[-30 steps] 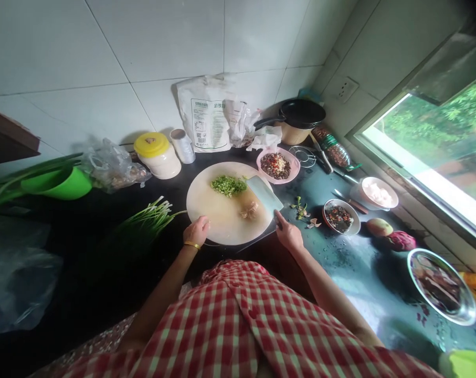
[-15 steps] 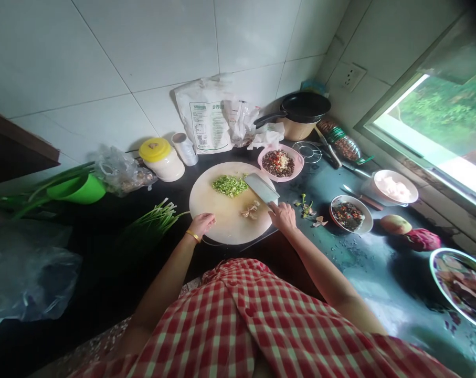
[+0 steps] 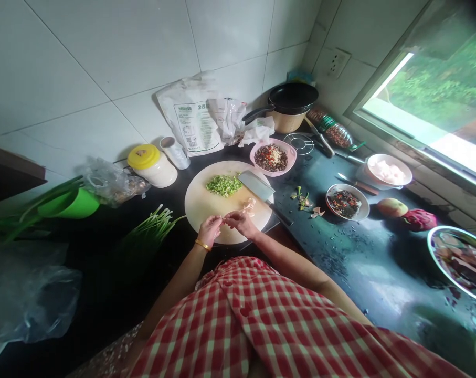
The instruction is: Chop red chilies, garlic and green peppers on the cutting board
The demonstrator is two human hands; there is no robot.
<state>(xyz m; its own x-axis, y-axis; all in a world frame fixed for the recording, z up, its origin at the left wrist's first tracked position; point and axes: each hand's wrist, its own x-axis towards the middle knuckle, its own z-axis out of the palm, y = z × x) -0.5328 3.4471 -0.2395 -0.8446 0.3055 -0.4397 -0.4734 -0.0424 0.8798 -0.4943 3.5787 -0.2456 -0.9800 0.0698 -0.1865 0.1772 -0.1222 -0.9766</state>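
Over the near edge of the round cutting board, my left hand and my right hand meet, fingertips pinched around a small pale piece that looks like a garlic clove. Most of it is hidden by the fingers. Just beyond my right hand lie several garlic cloves. Chopped green onion forms a heap toward the back of the board. To its right rests a cleaver, blade flat on the board and handle jutting over the right edge, with no hand on it.
Uncut green onions lie left of the board. Behind it stand a yellow-lidded jar and a pink bowl of dark chopped food. On the right are a small bowl, a paring knife, a dragon fruit and scattered peelings.
My right hand has let go of the cleaver, leaving it on the board, and moved left to join my left hand. The view has shifted slightly.
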